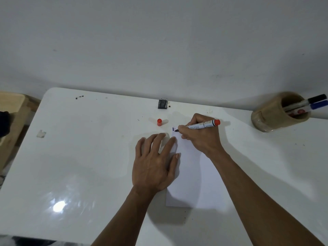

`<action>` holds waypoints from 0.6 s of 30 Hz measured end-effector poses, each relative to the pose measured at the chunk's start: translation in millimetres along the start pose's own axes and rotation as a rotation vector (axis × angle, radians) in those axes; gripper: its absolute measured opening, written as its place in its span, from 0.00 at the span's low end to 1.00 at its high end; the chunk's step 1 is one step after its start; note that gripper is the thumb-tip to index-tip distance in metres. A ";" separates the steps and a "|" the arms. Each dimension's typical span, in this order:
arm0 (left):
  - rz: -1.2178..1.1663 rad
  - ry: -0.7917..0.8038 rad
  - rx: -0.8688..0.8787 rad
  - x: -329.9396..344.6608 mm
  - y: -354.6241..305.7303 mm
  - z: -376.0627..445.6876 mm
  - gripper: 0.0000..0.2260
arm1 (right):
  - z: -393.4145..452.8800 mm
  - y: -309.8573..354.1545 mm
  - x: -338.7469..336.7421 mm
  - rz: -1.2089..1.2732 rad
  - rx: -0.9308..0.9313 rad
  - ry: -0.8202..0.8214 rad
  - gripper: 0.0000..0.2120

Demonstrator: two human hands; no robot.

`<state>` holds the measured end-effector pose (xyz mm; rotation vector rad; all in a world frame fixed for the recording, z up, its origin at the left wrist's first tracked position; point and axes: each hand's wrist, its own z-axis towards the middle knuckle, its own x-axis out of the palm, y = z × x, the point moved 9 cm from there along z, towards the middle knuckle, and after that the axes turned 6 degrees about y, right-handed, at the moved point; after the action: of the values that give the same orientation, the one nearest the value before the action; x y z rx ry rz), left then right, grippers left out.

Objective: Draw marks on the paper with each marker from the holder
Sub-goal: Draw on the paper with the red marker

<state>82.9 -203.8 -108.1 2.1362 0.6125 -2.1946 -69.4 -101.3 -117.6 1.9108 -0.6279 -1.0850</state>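
I see the right hand [200, 137] clamped on the red marker [202, 125], tip down at the far left corner of the paper [191, 174] beside a small dark mark. The left hand [154, 162] lies flat, fingers spread, pinning the paper's left edge. The red cap [159, 122] stands on the table [79, 157] nearby. The holder [276, 112] sits far right (two markers inside).

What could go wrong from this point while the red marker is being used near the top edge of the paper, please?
1. The red marker tip sits at the paper's top corner, so a stroke might run onto the table.
2. The red cap stands loose and might be knocked away.
3. The left hand pins only the paper's left edge, so the sheet may pivot.
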 end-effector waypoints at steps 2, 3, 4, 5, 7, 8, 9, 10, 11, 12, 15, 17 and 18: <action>0.005 -0.013 0.005 -1.1 -1.0 0.1 0.21 | 0.2 -0.1 -0.3 0.003 0.000 0.003 0.15; 0.005 -0.017 0.006 -1.4 -1.3 0.1 0.21 | 0.4 -0.2 -0.5 0.003 0.001 0.003 0.16; 0.003 -0.021 0.007 -1.3 -1.3 0.2 0.21 | 0.3 -0.1 -0.5 0.003 0.000 0.002 0.16; 0.002 -0.027 0.010 -1.6 -1.5 0.1 0.21 | 0.1 0.2 -0.2 -0.001 -0.001 0.002 0.16; 0.002 -0.033 0.016 -1.3 -1.5 -0.2 0.21 | -0.4 1.3 0.9 -0.016 -0.003 0.010 0.15; 0.002 -0.034 0.016 -1.0 -1.1 -0.3 0.21 | -0.5 2.0 1.2 -0.009 0.000 0.017 0.15; 0.001 -0.035 0.015 -0.5 -0.8 -0.3 0.21 | -0.2 2.0 0.7 0.027 0.011 0.022 0.14; -0.002 -0.035 0.013 -0.4 -0.7 -0.4 0.22 | -0.1 1.4 -1.2 0.101 0.030 0.022 0.12; -0.006 -0.036 0.010 -0.4 -0.8 -0.2 0.22 | -0.4 0.7 -4.7 0.200 0.054 0.014 0.11; -0.009 -0.037 0.009 -0.7 -1.0 0.1 0.21 | -1.5 0.5 -8.6 0.303 0.076 0.005 0.10; -0.015 -0.043 0.007 -3.2 -2.3 -0.4 0.21 | -11.0 3.2 -16.5 0.501 0.110 -0.013 0.08; -0.022 -0.036 0.010 -4.7 -2.4 -1.1 0.21 | -20.5 5.2 -17.4 0.582 0.109 -0.009 0.08; -0.033 -0.029 0.014 -4.9 -2.4 -1.5 0.21 | -25.7 5.3 -17.5 0.626 0.110 -0.010 0.08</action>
<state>84.0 -202.4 -102.7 2.1116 0.6372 -2.2491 -56.1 -80.6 -98.0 1.6212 -1.2094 -0.6642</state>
